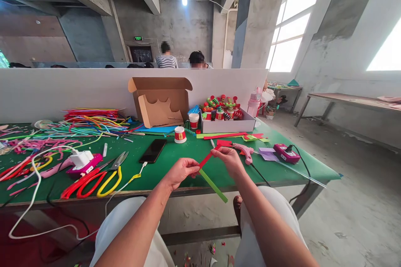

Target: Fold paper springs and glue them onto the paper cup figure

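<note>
My left hand (183,172) pinches the place where a red paper strip (206,159) and a green paper strip (214,187) meet at an angle. My right hand (228,159) is closed on the upper end of the red strip. The green strip hangs down to the right past the table's front edge. Just beyond my hands stands a paper cup (180,134) with a red band and coiled green pieces at its sides. A pink glue gun (246,152) lies to the right of my right hand, near more red paper (224,143).
On the green table (131,181) at left lie scissors (114,175), a phone (153,150), a pink power block (84,167) and many coloured pipe cleaners (90,123). Behind stand an open cardboard box (163,104) and a white box (228,126) of decorated cups. Cables cross the front edge.
</note>
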Demonstrator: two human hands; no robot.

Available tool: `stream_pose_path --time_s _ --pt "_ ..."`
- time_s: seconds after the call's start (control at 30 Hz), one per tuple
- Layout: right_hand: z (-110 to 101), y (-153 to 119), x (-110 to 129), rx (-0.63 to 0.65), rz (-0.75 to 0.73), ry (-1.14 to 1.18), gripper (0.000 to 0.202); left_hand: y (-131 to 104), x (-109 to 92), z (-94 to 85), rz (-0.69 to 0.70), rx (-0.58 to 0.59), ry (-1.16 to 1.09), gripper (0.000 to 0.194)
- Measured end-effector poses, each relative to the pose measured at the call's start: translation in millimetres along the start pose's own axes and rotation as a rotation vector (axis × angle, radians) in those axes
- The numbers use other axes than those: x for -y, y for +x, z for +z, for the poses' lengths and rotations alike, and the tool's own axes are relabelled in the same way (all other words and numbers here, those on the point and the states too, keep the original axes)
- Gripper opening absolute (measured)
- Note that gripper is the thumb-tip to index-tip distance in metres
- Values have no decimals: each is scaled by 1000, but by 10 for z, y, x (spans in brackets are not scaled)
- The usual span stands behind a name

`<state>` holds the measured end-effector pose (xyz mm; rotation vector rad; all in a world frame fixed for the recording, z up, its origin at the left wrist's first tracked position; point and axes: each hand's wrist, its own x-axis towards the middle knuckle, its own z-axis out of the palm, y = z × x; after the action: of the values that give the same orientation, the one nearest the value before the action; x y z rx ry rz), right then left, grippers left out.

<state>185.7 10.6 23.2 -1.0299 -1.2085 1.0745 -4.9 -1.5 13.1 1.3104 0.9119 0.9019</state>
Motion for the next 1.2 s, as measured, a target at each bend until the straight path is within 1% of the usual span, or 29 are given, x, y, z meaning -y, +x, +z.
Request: stream_pose_path --time_s 0.17,0.2,0.27,0.33,0.37,0.4,0.43,0.5,0.53,0.6,0.67,0.73,0.83,0.97,1.2 --pt "-138 74 -5 -69 -35 -11 32 -3 19 -35 -1 37 5 20" --pt "-173 101 -17 -102 -47 9 32 -3 23 -49 -3 46 11 19" --pt "-246 160 -45 -217 -80 91 32 4 32 -80 -4 48 4 19" --pt "-292 203 -73 -349 -103 197 33 25 40 -106 3 -2 -69 20" --pt "-292 210 -88 -386 -96 239 33 41 46 -113 14 -52 -138 22" --pt "-270 203 -105 -390 -76 267 34 60 52 -115 27 -111 -220 23" --pt "-226 181 -125 -353 -43 281 35 80 60 -110 40 -174 -307 24" --pt "-78 101 -178 -202 55 302 36 117 79 -84 47 -274 -458 25" --pt "15 51 -210 -128 99 320 35 130 89 -65 44 -304 -514 24" --pt "205 -48 -283 -32 168 378 35 146 110 -21 33 -329 -583 22" --pt "362 -121 -357 25 225 451 35 148 126 20 24 -336 -608 20" --pt "461 -157 -421 45 259 533 35 143 137 52 6 -340 -610 20" --pt "514 -165 -485 35 280 617 36 140 155 80 -13 -336 -596 21" --pt "516 -171 -510 30 254 606 35 144 171 107 5 -346 -551 23" --pt "581 -226 -486 11 235 608 38 123 145 178 20 -406 -538 32"
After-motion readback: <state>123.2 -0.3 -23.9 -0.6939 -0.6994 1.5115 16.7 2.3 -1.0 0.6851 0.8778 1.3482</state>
